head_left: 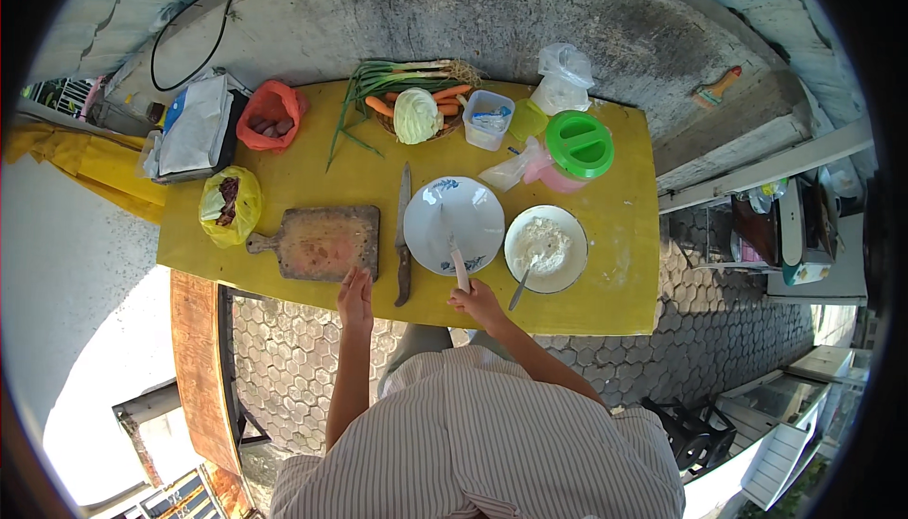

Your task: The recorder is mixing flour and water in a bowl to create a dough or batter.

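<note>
My right hand (476,299) grips the pale handle of a utensil (456,259) that rests on a white plate (468,207) with a blue pattern. My left hand (356,296) lies flat with fingers together at the table's near edge, just below a wooden cutting board (322,241). A long knife (404,235) lies between the board and the plate. Right of the plate stands a white bowl of flour (546,247) with a spoon (522,284) in it.
On the yellow table (615,273) at the back are a basket with cabbage (416,115), carrots and green onions, a clear tub (489,120), a green-lidded pink container (577,148), plastic bags, a red bag (271,114) and a yellow bag (230,202). Patterned paving lies below.
</note>
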### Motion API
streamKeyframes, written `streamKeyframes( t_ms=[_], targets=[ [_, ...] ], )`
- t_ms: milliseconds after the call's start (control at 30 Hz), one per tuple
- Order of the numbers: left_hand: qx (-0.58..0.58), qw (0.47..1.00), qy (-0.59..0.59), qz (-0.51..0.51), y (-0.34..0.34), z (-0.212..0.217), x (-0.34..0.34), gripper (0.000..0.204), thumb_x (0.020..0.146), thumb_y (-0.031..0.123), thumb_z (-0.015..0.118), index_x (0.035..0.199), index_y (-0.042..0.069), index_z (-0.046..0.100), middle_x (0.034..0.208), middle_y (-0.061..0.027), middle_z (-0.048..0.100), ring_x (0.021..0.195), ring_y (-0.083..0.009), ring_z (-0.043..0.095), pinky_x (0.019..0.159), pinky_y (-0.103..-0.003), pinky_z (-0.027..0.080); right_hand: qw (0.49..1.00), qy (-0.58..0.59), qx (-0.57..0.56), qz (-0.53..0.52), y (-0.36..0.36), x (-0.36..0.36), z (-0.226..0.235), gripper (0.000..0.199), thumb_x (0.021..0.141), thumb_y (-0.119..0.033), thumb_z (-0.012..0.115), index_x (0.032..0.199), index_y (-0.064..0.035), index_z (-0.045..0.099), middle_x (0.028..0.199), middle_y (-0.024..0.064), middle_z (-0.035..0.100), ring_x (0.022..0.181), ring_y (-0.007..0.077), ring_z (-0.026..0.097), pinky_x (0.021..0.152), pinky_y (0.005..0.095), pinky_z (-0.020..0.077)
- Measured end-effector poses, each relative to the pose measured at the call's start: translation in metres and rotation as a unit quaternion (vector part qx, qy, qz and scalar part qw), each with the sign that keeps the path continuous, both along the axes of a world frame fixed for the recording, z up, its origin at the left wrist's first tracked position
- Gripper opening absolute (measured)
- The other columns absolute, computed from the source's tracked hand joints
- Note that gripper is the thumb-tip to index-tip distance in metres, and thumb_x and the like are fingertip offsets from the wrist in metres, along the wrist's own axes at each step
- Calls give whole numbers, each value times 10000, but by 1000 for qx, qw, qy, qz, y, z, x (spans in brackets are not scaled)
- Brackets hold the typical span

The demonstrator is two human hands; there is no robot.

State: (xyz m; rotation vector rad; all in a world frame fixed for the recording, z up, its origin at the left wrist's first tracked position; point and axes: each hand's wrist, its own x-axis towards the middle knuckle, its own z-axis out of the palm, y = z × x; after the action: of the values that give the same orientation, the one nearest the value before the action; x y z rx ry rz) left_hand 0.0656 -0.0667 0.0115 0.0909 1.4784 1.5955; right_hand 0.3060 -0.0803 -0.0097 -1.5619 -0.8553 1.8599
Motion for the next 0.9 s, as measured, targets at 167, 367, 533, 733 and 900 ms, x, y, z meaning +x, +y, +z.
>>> streamKeyframes(
  t_ms=[167,367,533,733,900],
  targets=[
    [-20,988,-129,-78,-8,2,-19,254,870,270,607,939,26,619,741,-2,576,569,-75,507,509,-196,435,971,-114,165,127,-9,-8,1,374,857,-204,605,1095,45,459,890,141,629,802,194,656,690,286,521],
    [-144,943,78,-289,20,17,12,332,853,371,593,891,47,654,730,-5,616,643,-124,588,578,-284,485,990,-21,100,96,4,-46,9,413,855,-202,606,1135,47,433,871,167,640,711,214,668,618,294,522],
    [-79,772,346,-528,36,7,24,330,854,340,570,863,28,677,717,-20,653,626,-113,615,547,-270,468,987,-95,123,38,13,-89,33,430,823,-233,609,1117,48,468,768,156,645,643,203,659,608,317,514],
    [-15,729,358,-583,57,13,8,220,818,197,612,867,-6,679,612,-26,638,554,-73,599,516,-232,456,984,-133,116,-20,3,-104,39,321,845,-169,593,1081,38,525,779,128,641,624,180,651,579,273,509],
    [-17,854,239,-462,44,27,-23,234,856,185,614,895,-40,664,711,-51,667,573,-73,601,511,-214,464,959,-36,143,-242,-4,-55,43,283,903,-187,543,1095,21,542,867,100,632,743,175,634,676,270,506]
  ],
)
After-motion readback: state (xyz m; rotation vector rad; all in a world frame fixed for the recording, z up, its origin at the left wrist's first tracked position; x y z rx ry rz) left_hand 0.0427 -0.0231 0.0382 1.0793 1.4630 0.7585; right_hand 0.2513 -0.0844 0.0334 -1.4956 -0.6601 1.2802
